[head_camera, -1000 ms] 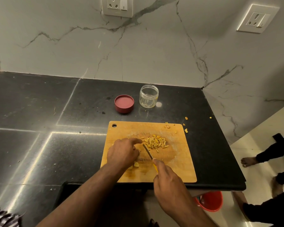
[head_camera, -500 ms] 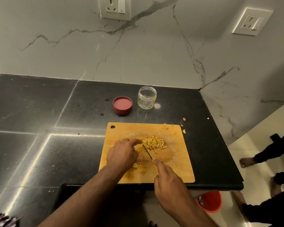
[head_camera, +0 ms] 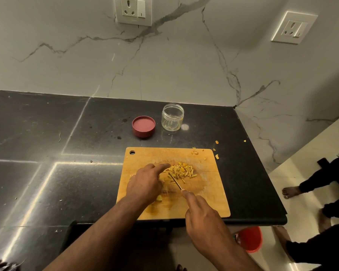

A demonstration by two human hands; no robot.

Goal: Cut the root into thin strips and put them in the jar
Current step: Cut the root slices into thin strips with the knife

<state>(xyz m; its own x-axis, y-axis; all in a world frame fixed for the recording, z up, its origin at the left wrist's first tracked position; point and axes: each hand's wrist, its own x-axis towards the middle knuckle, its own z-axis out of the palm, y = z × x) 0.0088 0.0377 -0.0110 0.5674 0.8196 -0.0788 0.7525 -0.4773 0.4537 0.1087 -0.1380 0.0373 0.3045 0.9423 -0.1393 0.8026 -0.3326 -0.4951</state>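
Note:
A wooden cutting board (head_camera: 209, 194) lies at the near right corner of the black counter. A pile of yellow root strips (head_camera: 182, 171) sits on its middle. My left hand (head_camera: 145, 184) rests on the board with fingers curled and the forefinger stretched to the pile's left edge. My right hand (head_camera: 204, 218) grips a knife (head_camera: 175, 181) whose blade points at the pile. A small yellow root piece (head_camera: 159, 197) lies by my left wrist. The clear jar (head_camera: 172, 117) stands open behind the board, with its red lid (head_camera: 143, 126) to its left.
Yellow scraps (head_camera: 216, 156) lie on the counter by the board's far right corner. The counter (head_camera: 47, 153) ends right of the board. A red bucket (head_camera: 250, 239) stands on the floor below, and another person's bare feet (head_camera: 291, 191) are at the right.
My hands and the knife have hardly shifted on the board; the knife tip stays at the strip pile. The camera view has tilted slightly.

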